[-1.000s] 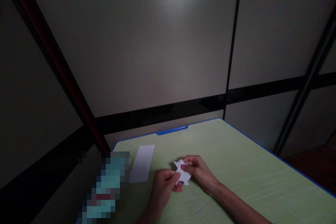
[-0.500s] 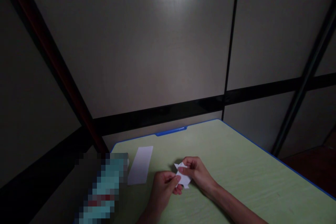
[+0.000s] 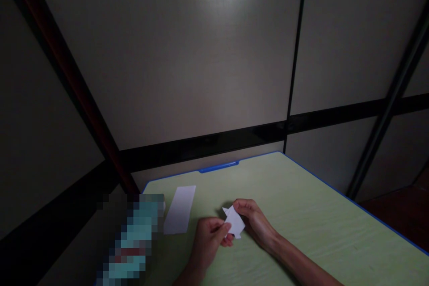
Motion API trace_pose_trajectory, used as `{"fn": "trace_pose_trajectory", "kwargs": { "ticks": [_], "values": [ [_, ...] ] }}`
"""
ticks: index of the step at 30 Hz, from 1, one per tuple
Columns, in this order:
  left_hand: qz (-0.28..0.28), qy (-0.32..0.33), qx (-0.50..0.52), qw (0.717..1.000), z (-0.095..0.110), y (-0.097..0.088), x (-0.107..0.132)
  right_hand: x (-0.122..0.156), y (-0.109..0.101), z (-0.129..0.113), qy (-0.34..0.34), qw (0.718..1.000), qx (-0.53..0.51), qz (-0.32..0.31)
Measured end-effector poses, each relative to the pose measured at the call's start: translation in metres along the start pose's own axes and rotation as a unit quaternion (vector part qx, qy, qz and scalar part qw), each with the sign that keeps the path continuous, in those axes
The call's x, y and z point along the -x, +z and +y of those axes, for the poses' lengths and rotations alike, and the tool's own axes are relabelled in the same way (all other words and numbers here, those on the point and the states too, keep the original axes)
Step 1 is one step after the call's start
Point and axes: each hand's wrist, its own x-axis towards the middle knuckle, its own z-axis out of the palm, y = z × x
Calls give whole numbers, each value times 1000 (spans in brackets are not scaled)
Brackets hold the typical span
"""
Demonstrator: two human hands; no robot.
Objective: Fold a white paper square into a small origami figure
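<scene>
Right hand has shifted its grip from the face of the folded paper to its upper edge, pinching there. Left hand pinches its lower left edge, over the worktop.

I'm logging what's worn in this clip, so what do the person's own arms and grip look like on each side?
The left grip and right grip are ungloved human hands. The left forearm and right forearm are bare and tapering, with no sleeve, watch or band in view. No ring shows, though parts are hidden.
</scene>
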Motion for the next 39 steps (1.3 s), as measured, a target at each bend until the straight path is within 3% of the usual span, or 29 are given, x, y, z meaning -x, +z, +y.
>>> {"fn": "trace_pose_trajectory", "kwargs": {
  "ticks": [9, 14, 20, 26, 29, 33, 39],
  "values": [
    [7, -22, 13, 1000, -2, -2, -2, 0, 0, 0, -18, 999, 47, -2],
    [-1, -15, 13, 1000, -3, -1, -2, 1, 3, 0, -39, 992, 116, 33],
    [-23, -4, 13, 1000, -5, 0, -2, 3, 3, 1, -43, 995, 90, 26],
    [15, 23, -34, 999, -5, 2, 0, 5, 4, 1, -43, 995, 74, 43],
    [0, 26, -38, 999, -4, 1, 0, 6, 4, 2, -49, 994, 84, 46],
    [-33, 23, -11, 999, 0, 3, 0, 8, 6, 4, -53, 994, 93, 27],
    [-16, 67, -12, 998, 1, 6, 2, 11, 10, 4, -42, 993, 112, 4]
  ]
}}
